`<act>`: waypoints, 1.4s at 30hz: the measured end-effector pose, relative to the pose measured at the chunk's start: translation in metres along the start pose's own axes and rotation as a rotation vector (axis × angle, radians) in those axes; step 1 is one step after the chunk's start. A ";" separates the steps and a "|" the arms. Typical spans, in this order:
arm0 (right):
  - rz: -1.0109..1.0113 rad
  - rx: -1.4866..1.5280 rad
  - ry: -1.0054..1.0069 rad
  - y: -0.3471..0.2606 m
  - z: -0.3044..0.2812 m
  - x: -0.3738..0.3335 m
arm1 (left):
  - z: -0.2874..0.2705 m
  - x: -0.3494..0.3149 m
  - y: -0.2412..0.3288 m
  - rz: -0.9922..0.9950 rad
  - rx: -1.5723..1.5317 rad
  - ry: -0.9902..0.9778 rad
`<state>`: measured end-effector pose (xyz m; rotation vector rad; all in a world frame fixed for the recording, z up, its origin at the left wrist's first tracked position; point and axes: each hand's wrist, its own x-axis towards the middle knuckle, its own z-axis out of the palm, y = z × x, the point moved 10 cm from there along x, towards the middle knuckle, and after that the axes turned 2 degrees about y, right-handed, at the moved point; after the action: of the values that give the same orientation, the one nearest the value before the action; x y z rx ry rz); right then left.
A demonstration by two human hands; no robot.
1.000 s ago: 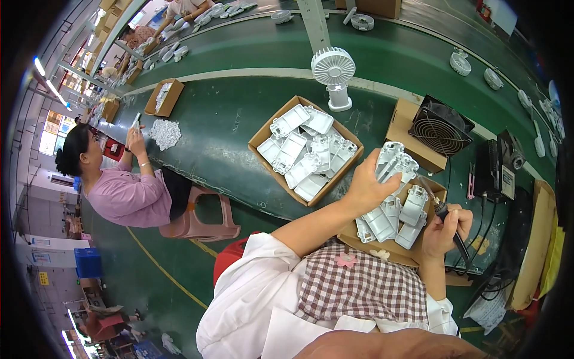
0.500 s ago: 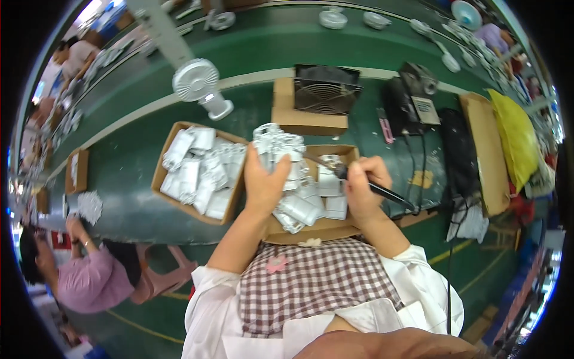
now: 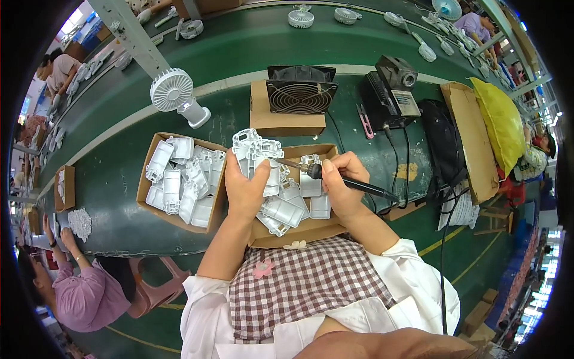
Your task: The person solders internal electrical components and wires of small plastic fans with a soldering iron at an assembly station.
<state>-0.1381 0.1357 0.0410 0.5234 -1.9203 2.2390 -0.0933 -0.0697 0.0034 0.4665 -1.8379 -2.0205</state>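
Note:
My left hand (image 3: 244, 194) is closed around white plastic housings (image 3: 250, 143), with its thumb across their front. In my right hand (image 3: 345, 194) a black-handled soldering iron (image 3: 368, 187) is held like a pen. Its metal tip points left and reaches the edge of the housings; whether it touches them I cannot tell. Beneath both hands, an open cardboard box (image 3: 323, 232) contains more white housings (image 3: 286, 212). Just to the left of my left hand, a second cardboard box (image 3: 142, 190) is filled with similar white housings.
A black cooling fan (image 3: 302, 96) stands on a cardboard box (image 3: 287, 123) straight ahead. A soldering station (image 3: 382, 96) with cables and pink-handled tweezers (image 3: 365, 121) are to the right. A white handheld fan (image 3: 173, 91) stands left. A co-worker (image 3: 89, 290) sits at the far left.
The view has shifted, so the bench things appear farther left. Both hands keep their grips, and the soldering iron's tip stays beside the housings. The co-worker's hands have moved apart.

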 end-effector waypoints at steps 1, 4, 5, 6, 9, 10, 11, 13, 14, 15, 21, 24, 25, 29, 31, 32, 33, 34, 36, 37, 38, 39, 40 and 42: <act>0.005 0.002 0.001 0.000 0.000 0.000 | 0.000 0.000 0.000 0.001 -0.009 0.001; 0.018 0.016 0.004 0.002 0.000 0.000 | 0.001 0.000 0.002 -0.006 -0.020 0.001; 0.025 0.031 0.003 0.002 0.001 0.000 | 0.001 0.000 0.001 -0.005 -0.021 0.001; 0.024 0.031 0.003 0.002 0.001 0.000 | 0.000 0.000 0.001 0.000 -0.013 0.004; 0.026 0.030 0.000 0.002 0.001 0.000 | 0.000 0.000 0.002 0.014 -0.005 0.004; 0.023 0.020 0.001 0.002 0.002 0.001 | 0.001 0.000 0.004 0.022 -0.005 0.000; 0.020 0.011 0.002 0.001 0.002 0.001 | 0.000 0.000 0.004 0.023 -0.005 0.000; 0.025 0.009 0.004 0.003 0.001 0.000 | 0.000 -0.001 0.005 0.021 -0.003 0.000; 0.030 0.009 0.006 0.004 0.001 0.000 | 0.000 -0.001 0.004 0.021 -0.002 0.000; 0.030 0.009 0.007 0.003 0.001 0.000 | 0.000 -0.001 0.004 0.016 -0.006 -0.003; 0.084 0.100 0.032 0.011 -0.008 -0.003 | 0.003 -0.002 0.003 0.009 0.007 -0.025; 0.087 0.114 0.029 0.010 -0.006 -0.002 | 0.002 -0.001 0.001 0.025 0.045 -0.025; 0.087 0.111 0.023 0.010 -0.005 -0.001 | 0.002 -0.001 0.002 0.037 0.074 -0.026; 0.108 0.108 0.021 0.009 -0.002 -0.001 | 0.003 -0.001 0.004 0.025 0.071 -0.031; 0.105 0.105 0.015 0.010 -0.003 -0.001 | 0.004 -0.001 0.004 0.024 0.057 -0.040; 0.101 0.102 0.009 0.010 -0.003 -0.001 | 0.004 -0.002 0.004 0.024 0.056 -0.039; 0.102 0.102 0.009 0.009 -0.002 -0.001 | 0.004 -0.002 0.004 0.024 0.073 -0.034; 0.074 0.071 0.009 0.006 0.000 0.000 | 0.003 -0.002 0.004 0.024 0.089 -0.030; 0.048 0.041 0.008 0.004 0.000 0.000 | 0.003 -0.003 0.004 0.033 0.088 -0.030; 0.044 0.037 0.006 0.004 0.000 0.000 | 0.003 -0.003 0.004 0.042 0.088 -0.031; 0.040 0.034 0.004 0.004 0.000 0.000 | 0.003 -0.004 0.004 0.041 0.088 -0.030; 0.041 0.033 0.003 0.004 0.000 0.000 | 0.003 -0.004 0.002 0.036 0.082 -0.032; 0.040 0.029 0.003 0.003 0.000 -0.001 | 0.003 -0.004 0.001 0.030 0.077 -0.033; 0.039 0.023 0.004 0.003 -0.001 0.000 | 0.004 -0.004 0.001 0.021 0.064 -0.036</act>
<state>-0.1390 0.1358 0.0376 0.4883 -1.9213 2.2864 -0.0918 -0.0643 0.0044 0.4287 -1.9259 -1.9734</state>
